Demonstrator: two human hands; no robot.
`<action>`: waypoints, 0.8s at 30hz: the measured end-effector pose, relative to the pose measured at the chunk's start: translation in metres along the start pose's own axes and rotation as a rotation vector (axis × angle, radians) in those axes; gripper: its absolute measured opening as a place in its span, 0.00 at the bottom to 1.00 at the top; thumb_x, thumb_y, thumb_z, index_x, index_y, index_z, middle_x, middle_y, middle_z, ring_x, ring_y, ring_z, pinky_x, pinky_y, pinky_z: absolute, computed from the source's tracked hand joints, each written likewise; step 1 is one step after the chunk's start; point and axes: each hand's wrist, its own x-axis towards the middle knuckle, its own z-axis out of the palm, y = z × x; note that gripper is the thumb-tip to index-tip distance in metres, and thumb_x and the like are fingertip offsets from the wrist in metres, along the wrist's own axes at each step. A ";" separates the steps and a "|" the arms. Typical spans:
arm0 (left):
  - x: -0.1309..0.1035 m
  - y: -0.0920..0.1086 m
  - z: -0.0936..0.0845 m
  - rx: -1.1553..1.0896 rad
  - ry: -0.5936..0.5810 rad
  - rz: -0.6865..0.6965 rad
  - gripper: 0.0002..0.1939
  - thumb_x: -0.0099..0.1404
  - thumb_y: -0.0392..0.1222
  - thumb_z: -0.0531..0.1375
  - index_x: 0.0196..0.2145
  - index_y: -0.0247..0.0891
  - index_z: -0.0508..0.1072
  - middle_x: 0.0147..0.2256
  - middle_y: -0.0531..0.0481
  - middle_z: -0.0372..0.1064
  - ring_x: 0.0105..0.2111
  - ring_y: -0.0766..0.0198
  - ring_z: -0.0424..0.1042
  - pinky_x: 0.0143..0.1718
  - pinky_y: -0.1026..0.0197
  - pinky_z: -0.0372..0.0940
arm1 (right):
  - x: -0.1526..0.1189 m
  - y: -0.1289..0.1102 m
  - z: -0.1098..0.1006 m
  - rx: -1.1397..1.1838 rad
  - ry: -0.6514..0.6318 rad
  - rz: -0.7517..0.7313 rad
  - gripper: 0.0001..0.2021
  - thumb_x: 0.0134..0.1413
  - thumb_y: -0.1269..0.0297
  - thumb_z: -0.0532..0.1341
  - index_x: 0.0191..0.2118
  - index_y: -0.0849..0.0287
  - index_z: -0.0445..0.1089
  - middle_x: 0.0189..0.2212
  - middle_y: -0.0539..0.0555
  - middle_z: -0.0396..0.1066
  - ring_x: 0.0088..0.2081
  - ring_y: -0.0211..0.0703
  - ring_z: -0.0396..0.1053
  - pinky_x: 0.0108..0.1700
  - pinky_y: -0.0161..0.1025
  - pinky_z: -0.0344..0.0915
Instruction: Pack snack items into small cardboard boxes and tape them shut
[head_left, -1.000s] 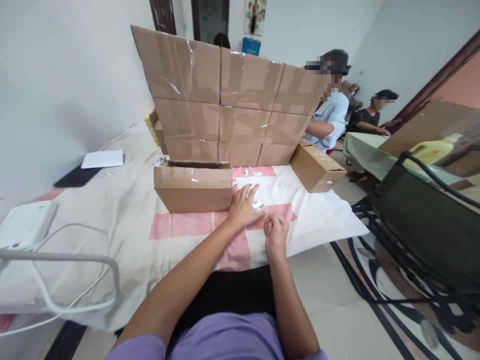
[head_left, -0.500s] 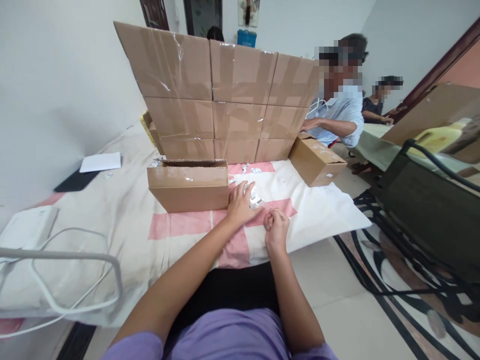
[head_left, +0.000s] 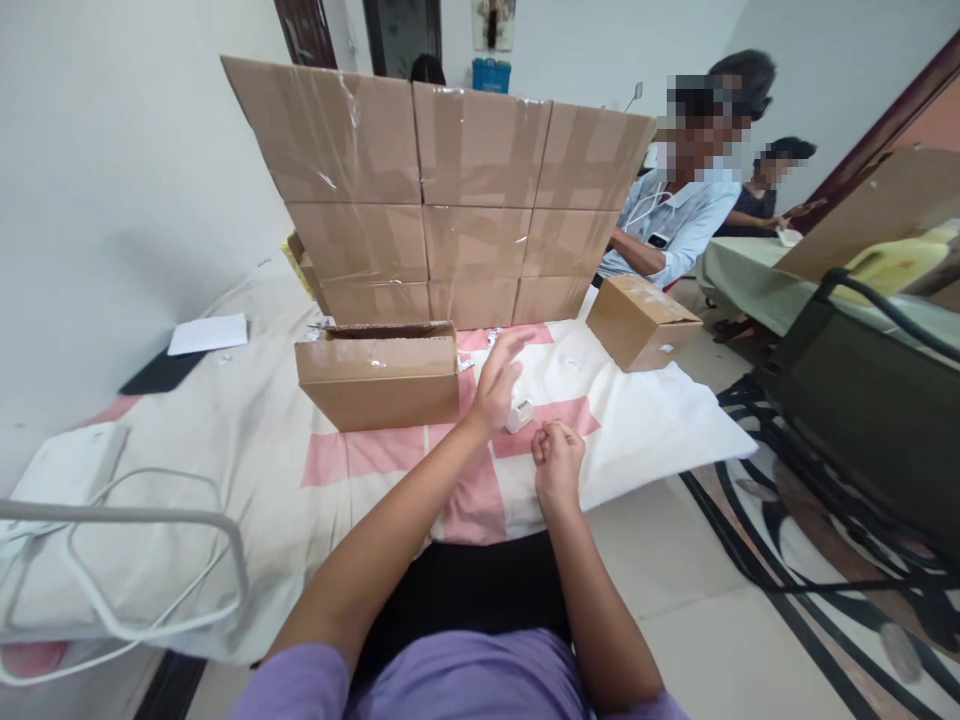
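My left hand (head_left: 498, 388) is raised just over the cloth, its fingers stretched out and holding nothing. Beside its palm, on a pink patch of the cloth (head_left: 472, 505), rests a small white plastic item (head_left: 520, 413) with a small dark patch on it. My right hand (head_left: 559, 462) is closed in a fist to the right of that item; whatever its fingers hold, if anything, is hidden. A top-open cardboard box (head_left: 379, 385) stands left of my left hand. Small white pieces (head_left: 466, 363) lie near the box's right side.
A wall of taped cardboard boxes (head_left: 476, 240) rises behind the work area. Another carton (head_left: 641, 322) sits at the right, near a person in a light blue shirt (head_left: 697, 215). At the left are a white device (head_left: 71, 460), cables and a metal rail (head_left: 135, 513).
My left hand has come off the small white item and lifted, fingers extended forward. My right fist stays nearly where it was. The person at right has leaned away from the box wall.
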 end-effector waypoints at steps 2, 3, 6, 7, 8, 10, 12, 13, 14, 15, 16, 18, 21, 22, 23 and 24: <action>0.021 0.010 0.017 -0.210 0.001 -0.068 0.21 0.73 0.53 0.49 0.54 0.41 0.71 0.54 0.42 0.73 0.58 0.54 0.70 0.64 0.48 0.60 | 0.000 0.001 -0.001 -0.005 0.002 -0.001 0.19 0.47 0.70 0.62 0.16 0.54 0.50 0.15 0.41 0.47 0.18 0.31 0.47 0.22 0.36 0.42; 0.028 0.012 0.026 -0.268 -0.037 -0.120 0.23 0.73 0.56 0.48 0.52 0.40 0.72 0.52 0.42 0.75 0.56 0.55 0.72 0.64 0.48 0.61 | 0.001 0.002 -0.001 -0.008 0.003 0.000 0.19 0.47 0.70 0.62 0.16 0.54 0.50 0.15 0.41 0.47 0.18 0.31 0.47 0.22 0.36 0.42; 0.026 -0.001 0.052 -0.326 -0.151 -0.330 0.29 0.71 0.66 0.50 0.43 0.37 0.75 0.43 0.42 0.78 0.49 0.55 0.76 0.62 0.49 0.63 | 0.002 0.002 -0.003 -0.016 0.005 0.011 0.20 0.49 0.67 0.62 0.16 0.54 0.50 0.15 0.41 0.46 0.18 0.31 0.45 0.21 0.35 0.41; 0.020 -0.009 0.059 -0.331 -0.191 -0.427 0.31 0.69 0.68 0.51 0.40 0.36 0.75 0.41 0.41 0.78 0.47 0.55 0.77 0.60 0.49 0.64 | 0.002 0.002 -0.003 -0.018 0.005 0.016 0.20 0.49 0.66 0.62 0.17 0.54 0.50 0.14 0.41 0.46 0.18 0.31 0.44 0.21 0.35 0.41; 0.012 -0.017 0.064 -0.333 -0.222 -0.526 0.32 0.68 0.70 0.52 0.37 0.35 0.75 0.39 0.40 0.78 0.45 0.55 0.77 0.59 0.49 0.65 | 0.003 0.002 -0.003 -0.020 0.005 0.021 0.20 0.49 0.65 0.62 0.17 0.54 0.50 0.14 0.41 0.47 0.18 0.31 0.44 0.21 0.35 0.41; -0.003 -0.029 0.070 -0.379 -0.265 -0.631 0.33 0.66 0.71 0.54 0.37 0.34 0.74 0.38 0.40 0.77 0.43 0.56 0.77 0.57 0.49 0.66 | 0.004 0.002 -0.004 -0.023 0.003 0.028 0.19 0.49 0.65 0.62 0.17 0.54 0.50 0.14 0.41 0.47 0.18 0.30 0.43 0.21 0.35 0.41; -0.012 -0.036 0.070 -0.404 -0.285 -0.643 0.32 0.65 0.71 0.55 0.39 0.35 0.74 0.40 0.41 0.77 0.43 0.57 0.77 0.56 0.50 0.66 | 0.004 0.002 -0.004 -0.029 -0.005 0.034 0.20 0.48 0.65 0.63 0.17 0.54 0.50 0.13 0.41 0.46 0.18 0.30 0.43 0.21 0.34 0.42; -0.014 -0.037 0.068 -0.399 -0.295 -0.646 0.32 0.65 0.70 0.56 0.40 0.35 0.74 0.40 0.41 0.76 0.42 0.57 0.77 0.55 0.51 0.67 | 0.004 0.002 -0.004 -0.033 -0.011 0.038 0.20 0.48 0.65 0.63 0.17 0.54 0.49 0.13 0.41 0.46 0.18 0.30 0.44 0.21 0.34 0.42; -0.014 -0.037 0.067 -0.382 -0.311 -0.664 0.31 0.65 0.70 0.56 0.40 0.35 0.74 0.41 0.42 0.76 0.42 0.58 0.77 0.54 0.51 0.67 | 0.005 0.003 -0.004 -0.036 -0.016 0.041 0.20 0.48 0.64 0.63 0.17 0.54 0.49 0.13 0.41 0.46 0.18 0.30 0.44 0.21 0.34 0.42; -0.014 -0.037 0.066 -0.364 -0.332 -0.694 0.31 0.66 0.70 0.55 0.39 0.35 0.74 0.41 0.41 0.76 0.41 0.58 0.77 0.54 0.51 0.67 | 0.005 0.003 -0.004 -0.038 -0.020 0.044 0.21 0.48 0.64 0.63 0.17 0.54 0.49 0.13 0.41 0.46 0.18 0.30 0.44 0.21 0.34 0.42; -0.013 -0.036 0.065 -0.354 -0.344 -0.723 0.31 0.66 0.70 0.55 0.39 0.35 0.74 0.41 0.41 0.76 0.41 0.58 0.77 0.53 0.51 0.67 | 0.005 0.003 -0.004 -0.039 -0.022 0.047 0.21 0.48 0.64 0.63 0.17 0.54 0.49 0.13 0.41 0.47 0.18 0.30 0.45 0.21 0.34 0.42; -0.010 -0.035 0.064 -0.355 -0.343 -0.750 0.30 0.67 0.68 0.55 0.40 0.35 0.73 0.41 0.41 0.76 0.40 0.58 0.77 0.53 0.50 0.67 | 0.005 0.003 -0.003 -0.037 -0.023 0.049 0.21 0.49 0.64 0.63 0.17 0.54 0.49 0.13 0.41 0.47 0.18 0.30 0.45 0.21 0.34 0.42; -0.010 -0.034 0.065 -0.340 -0.344 -0.741 0.28 0.68 0.66 0.55 0.40 0.35 0.73 0.42 0.42 0.75 0.41 0.58 0.77 0.54 0.51 0.66 | 0.005 0.003 -0.003 -0.033 -0.026 0.044 0.21 0.50 0.64 0.63 0.18 0.54 0.49 0.13 0.41 0.48 0.17 0.30 0.46 0.21 0.34 0.44; -0.010 -0.034 0.065 -0.331 -0.348 -0.738 0.27 0.68 0.66 0.55 0.40 0.35 0.73 0.42 0.42 0.75 0.41 0.59 0.77 0.54 0.51 0.66 | 0.005 0.003 -0.003 -0.033 -0.026 0.041 0.21 0.50 0.64 0.63 0.18 0.54 0.49 0.13 0.41 0.48 0.17 0.30 0.47 0.21 0.34 0.44; -0.010 -0.033 0.065 -0.326 -0.348 -0.736 0.27 0.68 0.66 0.55 0.40 0.35 0.73 0.42 0.42 0.75 0.41 0.59 0.76 0.54 0.51 0.66 | 0.005 0.004 -0.003 -0.033 -0.025 0.039 0.21 0.50 0.64 0.63 0.18 0.54 0.49 0.13 0.41 0.48 0.17 0.30 0.47 0.21 0.34 0.44; -0.011 -0.033 0.065 -0.324 -0.346 -0.734 0.27 0.67 0.66 0.55 0.40 0.35 0.73 0.42 0.42 0.75 0.41 0.59 0.77 0.53 0.51 0.66 | 0.005 0.004 -0.004 -0.034 -0.025 0.037 0.21 0.50 0.65 0.63 0.17 0.54 0.50 0.13 0.41 0.48 0.17 0.30 0.47 0.21 0.34 0.45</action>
